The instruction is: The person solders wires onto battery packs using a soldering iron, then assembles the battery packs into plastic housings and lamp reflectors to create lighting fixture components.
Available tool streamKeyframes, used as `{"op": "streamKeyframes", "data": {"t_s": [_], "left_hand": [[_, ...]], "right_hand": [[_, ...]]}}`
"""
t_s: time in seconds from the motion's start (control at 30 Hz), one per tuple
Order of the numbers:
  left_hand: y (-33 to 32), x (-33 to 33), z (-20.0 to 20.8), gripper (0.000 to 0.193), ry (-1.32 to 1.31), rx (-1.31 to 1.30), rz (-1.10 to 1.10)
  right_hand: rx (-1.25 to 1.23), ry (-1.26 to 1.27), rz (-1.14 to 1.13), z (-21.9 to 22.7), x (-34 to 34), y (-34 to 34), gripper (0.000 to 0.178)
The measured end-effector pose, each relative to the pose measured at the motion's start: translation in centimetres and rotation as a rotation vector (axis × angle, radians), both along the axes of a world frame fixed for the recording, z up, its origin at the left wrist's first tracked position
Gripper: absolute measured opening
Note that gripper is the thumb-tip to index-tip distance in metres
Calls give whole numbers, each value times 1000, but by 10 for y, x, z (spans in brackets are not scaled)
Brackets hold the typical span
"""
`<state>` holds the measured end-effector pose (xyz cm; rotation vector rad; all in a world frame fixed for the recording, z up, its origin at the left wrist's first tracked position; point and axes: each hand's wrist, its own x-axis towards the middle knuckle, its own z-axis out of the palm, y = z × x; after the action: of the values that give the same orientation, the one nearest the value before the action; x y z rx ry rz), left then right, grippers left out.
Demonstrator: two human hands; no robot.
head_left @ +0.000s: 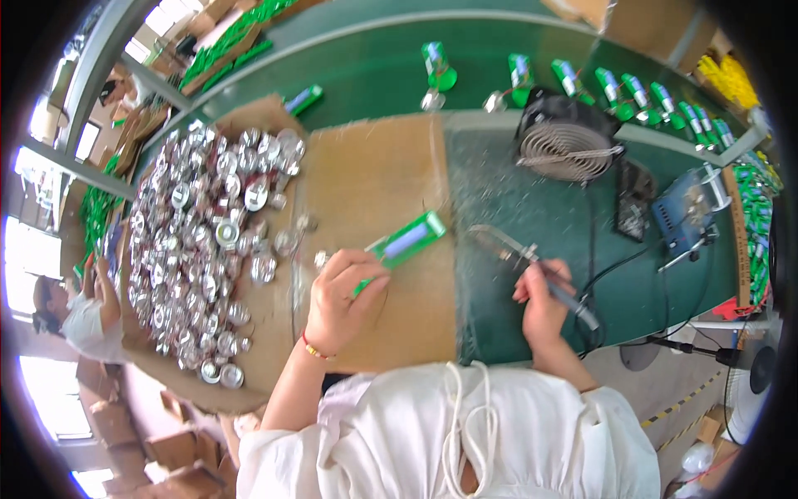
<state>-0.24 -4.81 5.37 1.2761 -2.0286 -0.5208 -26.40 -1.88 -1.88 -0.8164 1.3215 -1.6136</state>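
My left hand (345, 301) is closed round the near end of a green plastic housing (409, 240) with a pale blue cylinder inside. The fingers hide that end, and a bit of green shows beneath them. The housing tilts up to the right above a brown cardboard sheet (374, 166). In my right hand (544, 303) is a soldering iron (568, 301), gripped by its grey handle. Its metal tip end points up and left over the green mat (490, 308), apart from the housing.
Many shiny reflector cups (208, 241) lie heaped on cardboard at the left. A black fan (569, 137) with a wire guard stands far right, near a blue soldering station (686, 212). Several green housings (611, 87) line the back shelf. Another person (79, 308) works at far left.
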Motion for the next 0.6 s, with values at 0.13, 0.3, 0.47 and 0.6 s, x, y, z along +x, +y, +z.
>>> {"op": "streamKeyframes", "data": {"t_s": [0.13,0.3,0.47,0.6], "left_hand": [[17,-3,2,15,-52,-74,-74],[22,1,-12,17,-200,-85,-78],[12,10,-7,26,-214,-165,-101],[-18,5,-4,40,-214,-78,76]], "right_hand": [[-39,10,2,-3,-4,-5,15],[-32,-10,35,-7,-3,-4,15],[-38,-12,31,-7,-2,1,15],[-21,-20,39,-5,-1,2,16]]}}
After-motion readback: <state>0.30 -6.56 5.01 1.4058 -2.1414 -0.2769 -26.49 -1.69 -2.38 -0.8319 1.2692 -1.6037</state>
